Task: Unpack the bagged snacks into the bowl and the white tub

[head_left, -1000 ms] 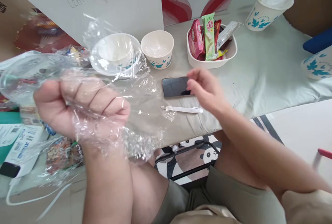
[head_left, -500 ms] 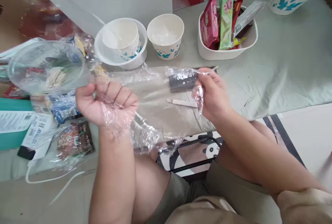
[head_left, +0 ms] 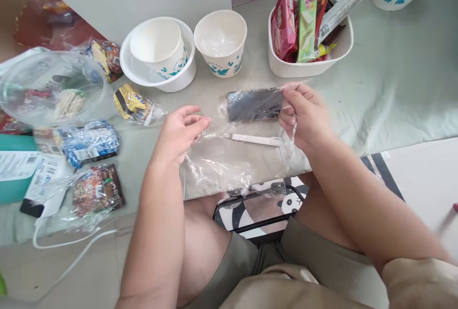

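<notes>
A clear plastic film (head_left: 229,165) stretches between my two hands near the table's front edge. My left hand (head_left: 184,132) is closed on its left side, thumb near the bent fingers. The film's right side is pinched in my right hand (head_left: 302,113). Under or behind the film lies a dark phone (head_left: 250,105), its right end beside my right fingers. A thin white strip-like tool (head_left: 252,140) lies in front of the phone, seen through the film.
Behind are paper cups (head_left: 222,46), one in a white bowl (head_left: 186,72), and a white tub (head_left: 304,68) of wrapped snacks. Left are a clear round container (head_left: 103,99), snack packets (head_left: 95,142) and a white cable (head_left: 71,244). A panda-patterned item (head_left: 265,208) is below the table edge.
My left hand has turned from a palm-up fist and moved right, nearer my right hand. The film hangs less tightly, and more of the phone and the white tool shows.
</notes>
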`<state>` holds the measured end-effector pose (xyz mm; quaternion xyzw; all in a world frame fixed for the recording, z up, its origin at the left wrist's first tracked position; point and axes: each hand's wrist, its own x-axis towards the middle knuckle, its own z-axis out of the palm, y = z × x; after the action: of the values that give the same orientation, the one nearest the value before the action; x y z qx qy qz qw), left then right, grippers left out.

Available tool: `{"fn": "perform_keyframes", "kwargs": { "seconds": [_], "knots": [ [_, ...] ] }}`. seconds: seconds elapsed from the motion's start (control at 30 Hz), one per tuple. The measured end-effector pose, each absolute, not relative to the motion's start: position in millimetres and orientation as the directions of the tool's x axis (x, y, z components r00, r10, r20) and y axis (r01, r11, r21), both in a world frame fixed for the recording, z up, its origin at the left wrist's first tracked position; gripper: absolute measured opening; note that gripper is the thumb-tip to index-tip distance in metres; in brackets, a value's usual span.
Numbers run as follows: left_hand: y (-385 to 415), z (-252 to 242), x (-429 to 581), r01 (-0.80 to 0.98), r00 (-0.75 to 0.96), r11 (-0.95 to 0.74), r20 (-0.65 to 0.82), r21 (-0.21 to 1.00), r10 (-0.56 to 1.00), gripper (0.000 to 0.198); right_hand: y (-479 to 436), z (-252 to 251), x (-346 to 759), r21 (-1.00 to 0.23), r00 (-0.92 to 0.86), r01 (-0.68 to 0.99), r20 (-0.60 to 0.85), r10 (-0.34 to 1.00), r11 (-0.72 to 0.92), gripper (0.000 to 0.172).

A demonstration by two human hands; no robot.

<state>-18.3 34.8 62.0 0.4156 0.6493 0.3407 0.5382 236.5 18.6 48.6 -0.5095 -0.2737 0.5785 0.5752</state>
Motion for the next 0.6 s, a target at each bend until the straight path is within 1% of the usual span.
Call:
{"fn": "perform_keyframes", "kwargs": {
  "seconds": [0.03, 0.1, 0.17, 0.23, 0.27, 0.3, 0.37, 0.4, 0.43, 0.5, 0.57, 0.6],
  "knots": [
    [36, 60, -16, 0.197, -0.122, 0.411, -0.394, 0.890, 0.911, 0.035, 19, 48, 238, -0.909, 0.172, -0.371, -0.266, 0.948, -0.188, 0.033],
    [39, 58, -16, 0.179, -0.212, 0.341, -0.302, 0.923, 0.929, 0.017, 22, 45, 241, -0.916, 0.189, -0.368, -0.245, 0.951, -0.163, 0.031],
    [42, 58, -18, 0.095, -0.306, 0.214, -0.176, 0.972, 0.936, 0.012, 25, 42, 244, -0.908, 0.249, -0.405, -0.226, 0.942, -0.111, 0.028],
    [45, 59, -20, -0.016, -0.383, 0.113, -0.111, 0.993, 0.917, 0.015, 27, 37, 243, -0.899, 0.286, -0.433, -0.211, 0.935, -0.070, 0.030],
    [47, 60, -21, -0.069, -0.406, 0.090, -0.110, 0.994, 0.907, 0.017, 26, 35, 242, -0.906, 0.275, -0.419, -0.190, 0.942, -0.061, 0.034],
    [48, 60, -22, -0.123, -0.420, 0.076, -0.121, 0.989, 0.899, 0.021, 24, 33, 240, -0.924, 0.239, -0.379, -0.158, 0.958, -0.058, 0.044],
    [50, 59, -24, -0.232, -0.429, 0.049, -0.148, 0.972, 0.891, 0.028, 18, 28, 236, -0.968, 0.126, -0.246, -0.079, 0.989, -0.046, 0.066],
    [51, 58, -25, -0.283, -0.422, 0.034, -0.156, 0.958, 0.893, 0.031, 15, 26, 234, -0.983, 0.080, -0.179, -0.041, 0.996, -0.026, 0.072],
    [50, 57, -26, -0.326, -0.406, 0.024, -0.162, 0.945, 0.899, 0.035, 13, 25, 233, -0.992, 0.057, -0.129, -0.009, 0.998, -0.001, 0.074],
    [47, 54, -27, -0.364, -0.349, 0.047, -0.183, 0.930, 0.919, 0.045, 12, 20, 234, -0.995, 0.084, -0.082, 0.047, 0.995, 0.053, 0.064],
    [40, 48, -28, -0.314, -0.226, 0.127, -0.204, 0.941, 0.953, 0.063, 16, 14, 238, -0.991, 0.173, -0.070, 0.102, 0.980, 0.116, 0.053],
    [37, 44, -28, -0.258, -0.147, 0.168, -0.211, 0.951, 0.966, 0.077, 20, 10, 240, -0.988, 0.214, -0.066, 0.123, 0.969, 0.140, 0.051]
  ]
}}
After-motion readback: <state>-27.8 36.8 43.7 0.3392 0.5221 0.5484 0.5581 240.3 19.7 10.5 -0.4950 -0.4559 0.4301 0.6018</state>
